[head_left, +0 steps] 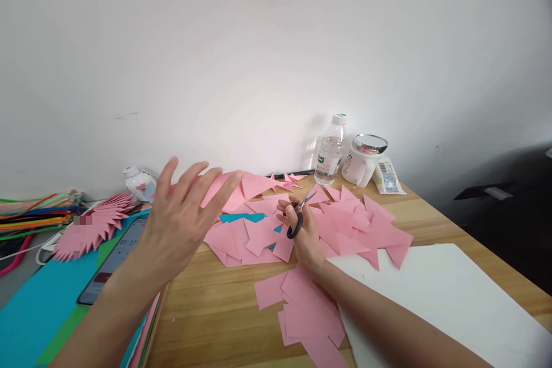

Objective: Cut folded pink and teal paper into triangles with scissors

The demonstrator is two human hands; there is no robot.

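Nearest me, lower frame: pink squares (302, 310) on the worktop (207, 305). Right hand (302, 230), centre, fingers clenched through scissors (298, 218), blades aimed upper right. Left hand (181, 218), left of centre, fingers spread, empty, hovering; pink triangles (353, 224) lie between and right.

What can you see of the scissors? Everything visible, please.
The scissors are small, with black looped handles and grey, metal-looking blades. The right hand holds them, fingers through the loops, blades pointing up and away toward the wall, slightly parted. They sit above the pile of pink paper pieces on the wooden table. Whether the blades touch any paper cannot be told.
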